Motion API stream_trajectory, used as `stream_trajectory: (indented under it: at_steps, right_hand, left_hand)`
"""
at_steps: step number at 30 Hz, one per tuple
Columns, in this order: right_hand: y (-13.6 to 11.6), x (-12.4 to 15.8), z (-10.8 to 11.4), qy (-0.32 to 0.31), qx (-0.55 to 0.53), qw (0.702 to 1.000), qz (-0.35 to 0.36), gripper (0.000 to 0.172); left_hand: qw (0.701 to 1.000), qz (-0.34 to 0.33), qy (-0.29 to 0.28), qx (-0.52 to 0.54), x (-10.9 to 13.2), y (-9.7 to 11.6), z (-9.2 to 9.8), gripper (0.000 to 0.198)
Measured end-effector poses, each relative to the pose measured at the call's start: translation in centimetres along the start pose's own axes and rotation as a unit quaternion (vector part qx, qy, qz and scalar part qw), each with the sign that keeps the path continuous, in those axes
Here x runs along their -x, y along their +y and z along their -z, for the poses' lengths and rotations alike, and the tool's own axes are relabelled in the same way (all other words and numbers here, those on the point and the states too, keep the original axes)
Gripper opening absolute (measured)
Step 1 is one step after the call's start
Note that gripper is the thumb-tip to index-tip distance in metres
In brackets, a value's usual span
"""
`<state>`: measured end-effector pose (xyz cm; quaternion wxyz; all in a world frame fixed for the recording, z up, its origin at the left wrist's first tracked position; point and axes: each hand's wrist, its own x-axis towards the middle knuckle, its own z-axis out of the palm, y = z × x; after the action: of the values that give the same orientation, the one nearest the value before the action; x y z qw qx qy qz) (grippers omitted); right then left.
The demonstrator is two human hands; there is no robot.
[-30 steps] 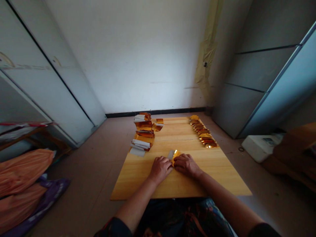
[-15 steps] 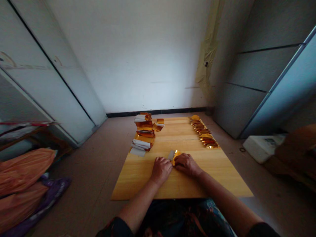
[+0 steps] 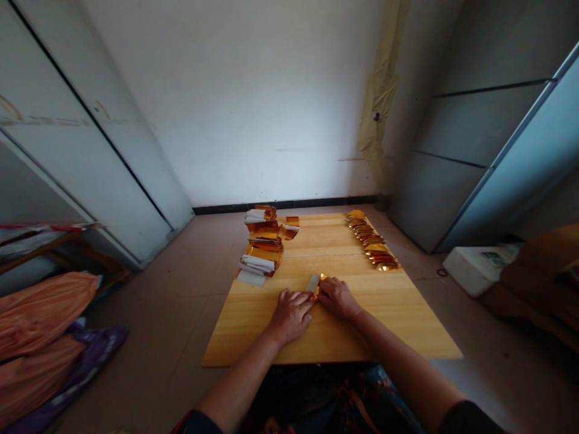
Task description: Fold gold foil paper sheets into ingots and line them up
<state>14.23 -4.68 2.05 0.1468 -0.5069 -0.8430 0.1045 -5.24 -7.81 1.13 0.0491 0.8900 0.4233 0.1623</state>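
The left hand and right hand grip a folded gold foil between them, its pale strip sticking up nearer the left, on a wooden board (any print there is too small to read).

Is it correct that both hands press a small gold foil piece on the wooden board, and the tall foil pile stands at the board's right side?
No: the tall foil pile stands at the left side of the wooden board, not the right, as the head view shows. The left hand and right hand do press the small gold foil piece.
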Motion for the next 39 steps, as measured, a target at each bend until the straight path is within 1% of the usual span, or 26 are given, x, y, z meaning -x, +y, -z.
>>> stream_trajectory:
  at_steps: [3,7,13,18,21,28,33,36,39]
  right_hand:
    - [-0.4,-0.1,0.1,-0.009,0.022,1.0,-0.015,0.015]
    - [-0.4,-0.3,-0.2,-0.014,0.04,0.999,-0.024,0.016]
    - [-0.5,-0.5,-0.3,-0.016,0.047,0.998,-0.036,0.017]
    - [-0.7,-0.5,-0.1,-0.029,0.043,0.998,-0.045,0.016]
    - [-0.8,-0.5,-0.1,-0.024,0.04,0.998,-0.047,0.015]
    - [-0.7,-0.5,-0.1,-0.032,0.041,0.997,-0.048,0.015]
    - [-0.6,-0.6,-0.4,-0.017,0.032,0.998,-0.047,0.012]
    - [-0.1,-0.6,-0.7,0.003,-0.002,0.999,-0.043,0.011]
    - [0.7,-0.7,-1.1,0.019,-0.052,0.998,-0.031,0.013]
  left_hand:
    - [0.999,-0.002,-0.033,-0.008,0.2,-0.2,0.5,0.04]
    - [0.998,0.002,-0.059,-0.007,0.3,-0.4,0.7,0.041]
    - [0.996,0.025,-0.074,0.032,0.3,-0.3,0.9,0.038]
    - [0.996,0.024,-0.083,0.039,0.6,-0.2,1.0,0.039]
    - [0.995,0.024,-0.087,0.035,0.7,0.0,1.1,0.042]
    - [0.997,0.023,-0.076,0.014,0.8,0.3,0.7,0.053]
    - [0.998,0.017,-0.065,-0.016,1.1,0.4,0.0,0.05]
    - [0.998,0.02,-0.051,-0.032,1.2,0.7,-0.2,0.051]
    - [0.998,0.02,-0.047,-0.037,1.2,0.9,-0.2,0.051]
